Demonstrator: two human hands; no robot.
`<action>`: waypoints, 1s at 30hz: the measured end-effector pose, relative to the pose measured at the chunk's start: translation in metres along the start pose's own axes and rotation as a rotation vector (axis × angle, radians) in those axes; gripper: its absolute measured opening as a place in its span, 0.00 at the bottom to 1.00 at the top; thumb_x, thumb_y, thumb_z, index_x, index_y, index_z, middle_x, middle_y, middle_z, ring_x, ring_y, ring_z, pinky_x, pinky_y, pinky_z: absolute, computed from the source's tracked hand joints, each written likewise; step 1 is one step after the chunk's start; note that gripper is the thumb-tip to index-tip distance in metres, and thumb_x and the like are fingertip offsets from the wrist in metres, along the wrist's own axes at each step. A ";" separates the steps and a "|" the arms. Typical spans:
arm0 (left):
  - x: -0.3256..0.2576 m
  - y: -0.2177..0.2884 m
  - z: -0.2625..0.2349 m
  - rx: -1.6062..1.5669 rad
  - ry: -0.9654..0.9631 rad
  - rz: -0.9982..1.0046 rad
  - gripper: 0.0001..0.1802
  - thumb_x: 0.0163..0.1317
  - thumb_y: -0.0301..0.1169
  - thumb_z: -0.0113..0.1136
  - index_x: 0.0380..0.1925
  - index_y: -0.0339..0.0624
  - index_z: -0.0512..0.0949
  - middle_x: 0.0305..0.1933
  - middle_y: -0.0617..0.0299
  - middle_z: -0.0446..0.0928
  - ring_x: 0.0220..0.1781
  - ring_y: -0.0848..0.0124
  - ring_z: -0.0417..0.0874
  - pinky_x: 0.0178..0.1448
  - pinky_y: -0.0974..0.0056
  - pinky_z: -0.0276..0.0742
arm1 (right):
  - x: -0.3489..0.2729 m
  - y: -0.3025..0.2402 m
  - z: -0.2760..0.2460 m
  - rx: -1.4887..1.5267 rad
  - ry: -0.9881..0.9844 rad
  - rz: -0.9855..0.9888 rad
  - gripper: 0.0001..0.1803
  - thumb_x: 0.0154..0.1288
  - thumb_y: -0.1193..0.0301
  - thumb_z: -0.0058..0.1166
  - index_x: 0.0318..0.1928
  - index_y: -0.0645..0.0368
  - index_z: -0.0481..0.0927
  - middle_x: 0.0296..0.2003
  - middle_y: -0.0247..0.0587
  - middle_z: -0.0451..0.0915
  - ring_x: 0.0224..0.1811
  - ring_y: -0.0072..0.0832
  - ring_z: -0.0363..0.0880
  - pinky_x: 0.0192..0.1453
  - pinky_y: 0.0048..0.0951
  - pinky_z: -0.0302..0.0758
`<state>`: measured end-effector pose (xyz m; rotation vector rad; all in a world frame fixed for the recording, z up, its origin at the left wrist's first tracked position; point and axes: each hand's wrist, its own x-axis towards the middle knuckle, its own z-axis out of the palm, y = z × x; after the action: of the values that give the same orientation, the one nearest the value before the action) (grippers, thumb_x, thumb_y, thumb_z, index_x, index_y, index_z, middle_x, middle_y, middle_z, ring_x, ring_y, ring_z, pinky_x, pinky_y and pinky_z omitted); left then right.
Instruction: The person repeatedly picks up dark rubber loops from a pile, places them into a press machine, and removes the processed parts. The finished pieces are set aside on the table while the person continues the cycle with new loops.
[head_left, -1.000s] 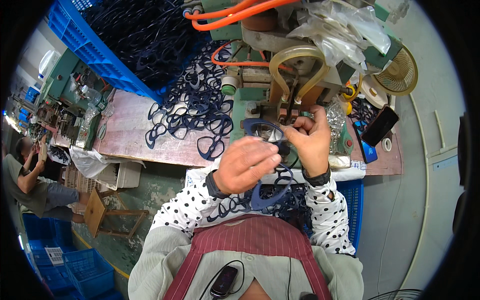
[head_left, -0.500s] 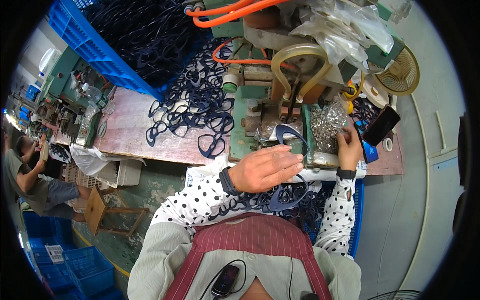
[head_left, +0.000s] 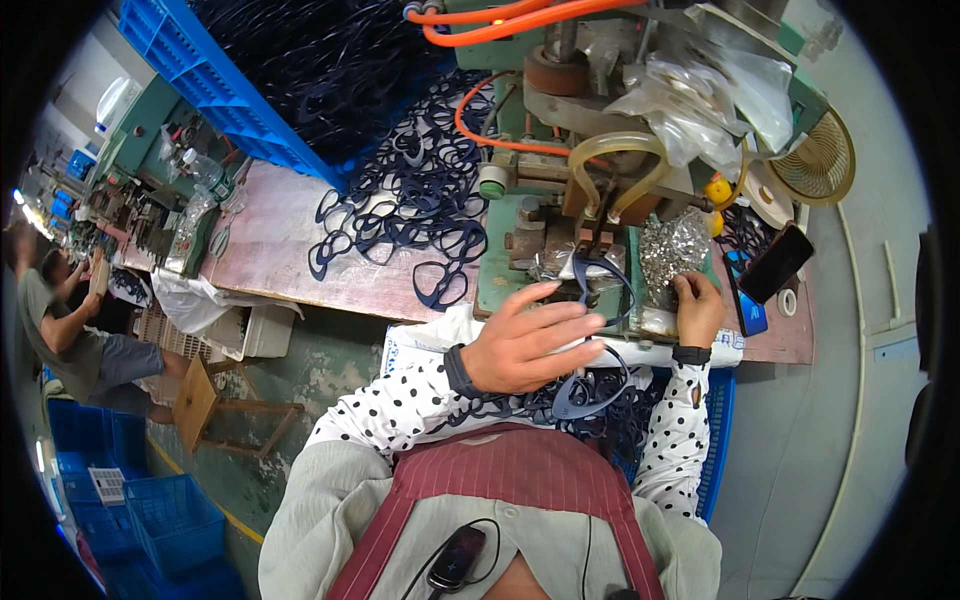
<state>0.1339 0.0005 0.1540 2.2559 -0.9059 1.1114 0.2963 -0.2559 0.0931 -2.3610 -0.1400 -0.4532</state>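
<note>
My left hand [head_left: 528, 345] is in front of the press, its fingers long and slightly spread, gripping a navy two-looped frame [head_left: 592, 402] shaped like goggles. The upper loop reaches the press's work point, and the lower one hangs below my fingers. The thumb's grip is hidden. At the right, my right hand [head_left: 700, 310] has its fingertips drawn together at the near side of a heap of small shiny metal pieces [head_left: 668, 255]. Whatever lies between those fingertips is too small to make out. The green press [head_left: 500, 275] has two clear bent tubes [head_left: 620, 150] above the work point.
Navy frames [head_left: 400, 220] lie scattered left of the press, beside a heaped blue crate [head_left: 240, 110]. More frames fill a blue basket [head_left: 718, 440] by my lap. Right of the metal heap are two phones [head_left: 778, 262] and a tape roll [head_left: 787, 302]. A person [head_left: 70, 330] sits far left.
The whole view has shifted slightly. My left fingers are more spread, with the frame still at the press. The right hand stays by the metal heap, its fingertips now closer together.
</note>
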 end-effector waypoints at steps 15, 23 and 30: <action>-0.096 -0.068 -0.047 0.326 -0.011 -0.857 0.08 0.48 0.31 0.70 0.28 0.43 0.81 0.45 0.59 0.78 0.48 0.58 0.73 0.53 0.57 0.65 | -0.006 0.002 0.006 0.229 0.059 0.088 0.06 0.66 0.74 0.55 0.42 0.58 0.82 0.32 0.43 0.82 0.35 0.37 0.84 0.38 0.36 0.76; -0.041 -0.123 -0.045 -0.639 0.324 -1.411 0.12 0.58 0.25 0.67 0.42 0.35 0.80 0.32 0.71 0.77 0.31 0.84 0.72 0.36 0.77 0.66 | 0.001 -0.043 -0.007 0.452 -0.010 -0.033 0.06 0.61 0.78 0.59 0.39 0.62 0.84 0.33 0.36 0.83 0.28 0.19 0.75 0.35 0.21 0.72; -0.045 -0.129 -0.015 -0.959 0.608 -1.175 0.20 0.62 0.24 0.63 0.54 0.34 0.76 0.49 0.62 0.79 0.46 0.75 0.78 0.55 0.73 0.71 | -0.011 -0.116 -0.031 0.774 -0.247 -0.030 0.09 0.56 0.80 0.62 0.40 0.62 0.85 0.26 0.22 0.77 0.24 0.08 0.63 0.29 0.13 0.61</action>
<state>0.1998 0.1125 0.1110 1.1224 0.2027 0.5058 0.2507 -0.1909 0.1846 -1.6396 -0.3891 -0.0818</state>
